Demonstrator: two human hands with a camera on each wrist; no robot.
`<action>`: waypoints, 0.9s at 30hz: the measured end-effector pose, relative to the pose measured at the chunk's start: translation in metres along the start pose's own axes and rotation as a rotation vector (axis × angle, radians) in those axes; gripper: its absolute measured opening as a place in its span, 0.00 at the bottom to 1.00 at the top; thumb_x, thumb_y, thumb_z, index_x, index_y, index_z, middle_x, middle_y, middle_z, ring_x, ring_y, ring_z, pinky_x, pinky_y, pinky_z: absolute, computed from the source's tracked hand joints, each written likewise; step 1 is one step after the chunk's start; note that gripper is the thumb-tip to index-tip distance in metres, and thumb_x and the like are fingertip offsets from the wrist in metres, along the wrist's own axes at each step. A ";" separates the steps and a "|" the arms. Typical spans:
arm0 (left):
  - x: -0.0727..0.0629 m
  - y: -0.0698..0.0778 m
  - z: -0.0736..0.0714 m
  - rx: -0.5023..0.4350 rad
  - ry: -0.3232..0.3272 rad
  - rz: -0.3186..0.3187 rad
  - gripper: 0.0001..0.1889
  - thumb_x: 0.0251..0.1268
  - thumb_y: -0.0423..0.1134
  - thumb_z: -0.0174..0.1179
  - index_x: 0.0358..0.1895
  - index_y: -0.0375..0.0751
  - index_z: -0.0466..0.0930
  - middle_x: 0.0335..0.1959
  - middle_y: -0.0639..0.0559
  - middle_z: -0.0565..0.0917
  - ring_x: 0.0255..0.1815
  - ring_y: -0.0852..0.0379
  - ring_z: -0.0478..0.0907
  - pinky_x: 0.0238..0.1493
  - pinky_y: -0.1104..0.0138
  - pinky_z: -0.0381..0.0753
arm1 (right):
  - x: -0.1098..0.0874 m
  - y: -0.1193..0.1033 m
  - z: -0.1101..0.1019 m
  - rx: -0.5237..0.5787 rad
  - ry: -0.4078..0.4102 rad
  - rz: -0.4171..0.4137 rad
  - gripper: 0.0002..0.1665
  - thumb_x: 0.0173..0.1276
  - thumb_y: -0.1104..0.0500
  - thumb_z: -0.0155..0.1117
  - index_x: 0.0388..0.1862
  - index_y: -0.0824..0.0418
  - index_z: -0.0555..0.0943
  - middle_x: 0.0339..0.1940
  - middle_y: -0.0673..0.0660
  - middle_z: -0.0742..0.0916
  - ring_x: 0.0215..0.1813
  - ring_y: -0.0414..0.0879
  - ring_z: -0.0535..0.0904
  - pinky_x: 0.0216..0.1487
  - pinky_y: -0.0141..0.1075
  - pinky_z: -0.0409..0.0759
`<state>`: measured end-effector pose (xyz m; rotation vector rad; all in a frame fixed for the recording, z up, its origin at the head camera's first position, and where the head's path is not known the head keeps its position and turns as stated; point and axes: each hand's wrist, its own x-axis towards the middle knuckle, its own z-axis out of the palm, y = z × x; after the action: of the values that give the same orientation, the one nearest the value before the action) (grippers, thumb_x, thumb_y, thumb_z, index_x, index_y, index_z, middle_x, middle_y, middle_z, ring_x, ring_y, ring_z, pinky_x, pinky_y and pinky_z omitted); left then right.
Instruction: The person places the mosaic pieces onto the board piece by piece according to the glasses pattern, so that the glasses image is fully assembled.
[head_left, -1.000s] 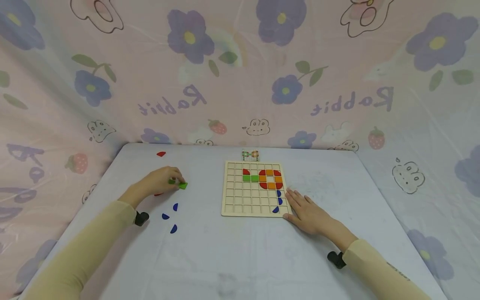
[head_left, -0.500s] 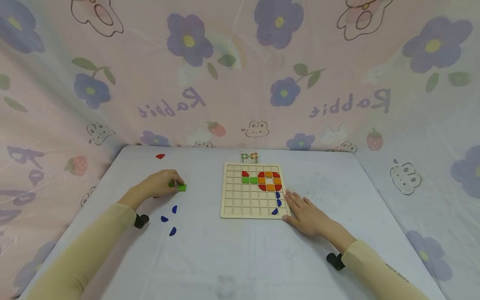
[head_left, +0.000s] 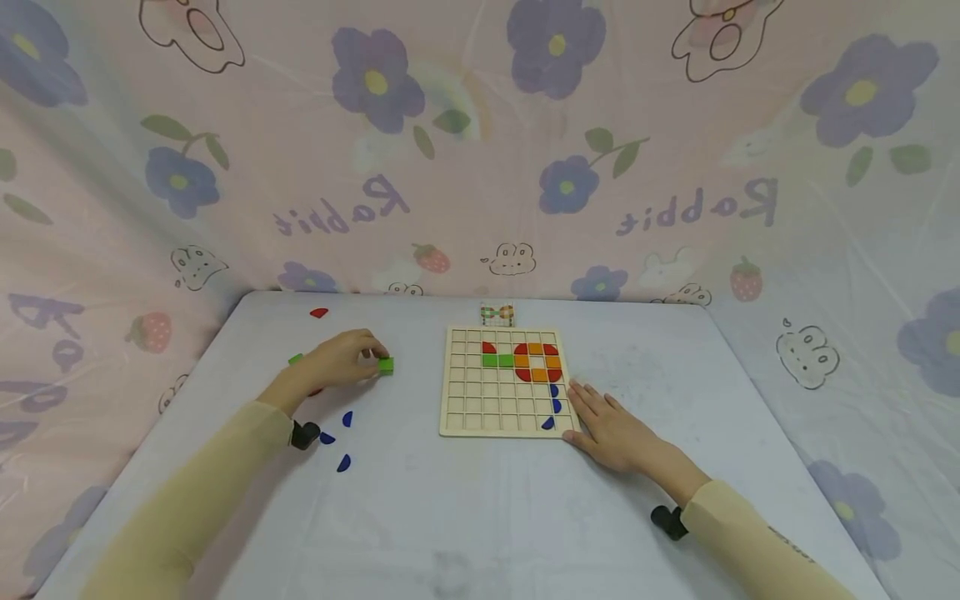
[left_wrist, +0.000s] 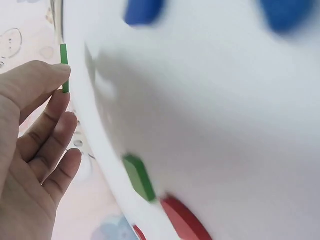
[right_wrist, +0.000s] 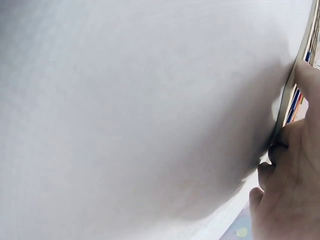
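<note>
My left hand (head_left: 341, 364) pinches a green square tile (head_left: 386, 366) between thumb and index finger, left of the board. In the left wrist view the tile (left_wrist: 64, 53) stands edge-on at the fingertips, the other fingers loosely bent. A light wooden grid board (head_left: 480, 402) lies mid-table, with red quarter-round, orange square, green square and blue half-round pieces in its cells. My right hand (head_left: 613, 429) lies flat with straight fingers, its fingertips and thumb at the board's right edge. In the right wrist view the board's edge (right_wrist: 283, 107) meets the thumb and fingers.
Behind the board is a small pattern card (head_left: 497, 314). On the left lie another green tile (head_left: 296, 359), a red quarter-round piece (head_left: 318, 313) and several blue half-round pieces (head_left: 343, 462). Another red piece (left_wrist: 184, 220) is mostly hidden by the left hand in the head view.
My left hand has moved right toward the board with the green tile, uncovering another green tile behind it. The right hand stays at the board's edge.
</note>
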<state>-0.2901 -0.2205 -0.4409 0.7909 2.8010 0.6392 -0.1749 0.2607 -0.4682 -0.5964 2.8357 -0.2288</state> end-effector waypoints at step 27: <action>0.102 0.069 0.040 -0.127 0.004 0.119 0.15 0.67 0.34 0.68 0.56 0.42 0.87 0.50 0.51 0.85 0.53 0.52 0.79 0.57 0.58 0.80 | 0.000 0.003 0.002 -0.019 0.001 -0.005 0.49 0.81 0.37 0.52 0.84 0.67 0.52 0.86 0.65 0.56 0.85 0.64 0.51 0.80 0.63 0.51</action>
<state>-0.3341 -0.0992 -0.4506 0.9365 2.7001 0.8296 -0.1756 0.2629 -0.4710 -0.6077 2.8409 -0.2031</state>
